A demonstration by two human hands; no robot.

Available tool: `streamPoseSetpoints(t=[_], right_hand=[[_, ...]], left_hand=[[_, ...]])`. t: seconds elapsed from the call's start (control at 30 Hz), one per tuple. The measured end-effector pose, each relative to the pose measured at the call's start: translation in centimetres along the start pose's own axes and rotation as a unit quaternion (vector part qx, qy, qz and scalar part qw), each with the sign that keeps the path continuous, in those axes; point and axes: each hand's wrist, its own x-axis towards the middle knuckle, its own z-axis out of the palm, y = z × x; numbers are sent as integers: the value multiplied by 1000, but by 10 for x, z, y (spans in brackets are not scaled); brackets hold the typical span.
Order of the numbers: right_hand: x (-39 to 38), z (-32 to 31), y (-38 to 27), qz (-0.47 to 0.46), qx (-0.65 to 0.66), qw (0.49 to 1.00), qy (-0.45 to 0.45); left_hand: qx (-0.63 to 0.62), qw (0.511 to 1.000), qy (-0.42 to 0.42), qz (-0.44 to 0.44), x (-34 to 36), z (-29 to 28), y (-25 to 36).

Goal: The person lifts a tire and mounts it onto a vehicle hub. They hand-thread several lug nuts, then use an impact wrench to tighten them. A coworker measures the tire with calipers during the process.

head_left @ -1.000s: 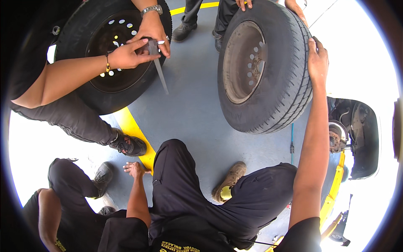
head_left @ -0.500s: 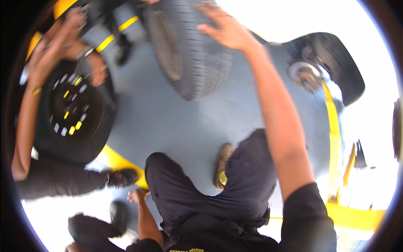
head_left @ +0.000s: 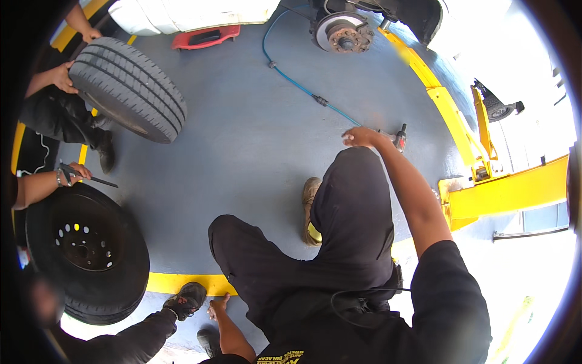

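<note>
My right hand [head_left: 360, 137] hangs in front of my right knee with its fingers apart and nothing visible between them. Just to its right, a red and black air impact wrench [head_left: 400, 138] lies on the floor, joined to a blue air hose [head_left: 301, 89]. The hand partly covers where hose and tool meet. Low and to the left, my left hand [head_left: 218, 307] rests with spread fingers at the yellow floor stripe [head_left: 189, 283]. At the far left, another person's hands [head_left: 62, 77] hold a tyre [head_left: 130, 85] tilted on its tread.
A wheel with black rim [head_left: 91, 242] stands at left beside another person's hand holding a dark tool [head_left: 91, 176]. A bare brake disc [head_left: 344, 33] shows ahead. Yellow lift arms [head_left: 445, 100] run along the right. A red creeper [head_left: 206, 37] lies at the back.
The tyre has gone from in front of me to the far left, into another person's hands. My right hand has come away from it, down towards the impact wrench. My view has turned right.
</note>
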Motion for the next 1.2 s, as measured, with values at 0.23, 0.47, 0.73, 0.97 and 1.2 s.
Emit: streamPoseSetpoints(t=[0.23, 0.47, 0.73, 0.97, 1.2], right_hand=[[-36, 162, 144, 272, 34, 958, 89], [146, 114, 169, 149, -9, 956, 254], [261, 87, 214, 89, -111, 986, 87], [263, 42, 469, 509, 452, 700, 215], [258, -6, 493, 524, 450, 681, 244]], left_hand=[[31, 996, 79, -29, 3, 20, -6], [-187, 939, 275, 90, -98, 46, 52], [-335, 777, 481, 231, -226, -83, 122], [-609, 515, 583, 156, -332, -251, 139], [-504, 601, 611, 106, -436, -294, 211]])
